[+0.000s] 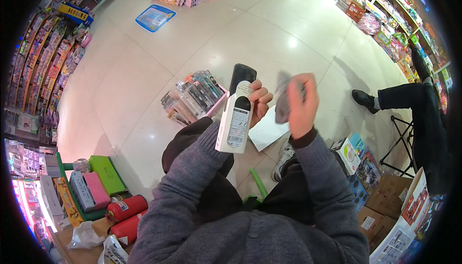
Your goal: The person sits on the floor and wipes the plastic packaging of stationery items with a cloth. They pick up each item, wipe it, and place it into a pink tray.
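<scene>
My left hand [260, 100] grips a narrow white box [222, 134] from its right side. The box bears a printed label with a barcode, and a rounded black object sticks out of its upper end. To the right, my right hand [304, 107] is blurred, with a grey cloth [282, 100] in its fingers, apart from the box. Below the hands, a flat white sheet or box [267, 131] lies on the floor by my shoe. Beyond my left knee stands a pink-edged tray [217, 104] of packaged stationery, its near part hidden by the white box and my arm.
Red fire extinguishers [127, 208] lie at the lower left beside boxed goods. Cardboard cartons [388, 195] stand at the right, near a folding stool [397, 145] and another person's leg [399, 96]. A blue-edged board [155, 18] lies on the tiled floor, between stocked shelves [39, 65].
</scene>
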### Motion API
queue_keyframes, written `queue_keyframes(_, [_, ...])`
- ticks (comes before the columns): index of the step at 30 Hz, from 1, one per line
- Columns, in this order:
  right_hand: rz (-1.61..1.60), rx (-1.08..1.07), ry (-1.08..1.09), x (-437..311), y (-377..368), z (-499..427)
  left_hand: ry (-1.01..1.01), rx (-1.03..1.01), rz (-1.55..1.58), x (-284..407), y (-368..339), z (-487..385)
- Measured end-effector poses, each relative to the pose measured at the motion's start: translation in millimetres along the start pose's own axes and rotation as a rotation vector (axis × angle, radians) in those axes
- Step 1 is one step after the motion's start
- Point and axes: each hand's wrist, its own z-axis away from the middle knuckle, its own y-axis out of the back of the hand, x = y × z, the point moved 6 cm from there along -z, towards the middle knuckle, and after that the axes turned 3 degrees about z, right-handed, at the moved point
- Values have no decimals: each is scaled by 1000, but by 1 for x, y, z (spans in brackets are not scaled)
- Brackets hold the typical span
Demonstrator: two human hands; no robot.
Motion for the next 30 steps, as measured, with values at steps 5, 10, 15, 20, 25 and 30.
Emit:
queue_keyframes(5, [201,-447,726,-56,-56,62,-26,-114,-140,8,-1,-14])
queue_keyframes(10, [297,-376,740,-55,-67,66,-47,165,-283,-2,-7,-5])
queue_keyframes(15, [465,-204,603,-45,-53,32,23,236,-361,-5,-10,2])
queue_keyframes(20, [216,-111,312,-24,-31,11,15,309,-479,5,0,12])
queue_keyframes(25, [-108,-51,-98,14,-15,0,-209,274,-381,14,-8,3])
queue_keyframes(30, [-404,-123,-490,51,-9,-1,-399,717,-710,53,-12,16])
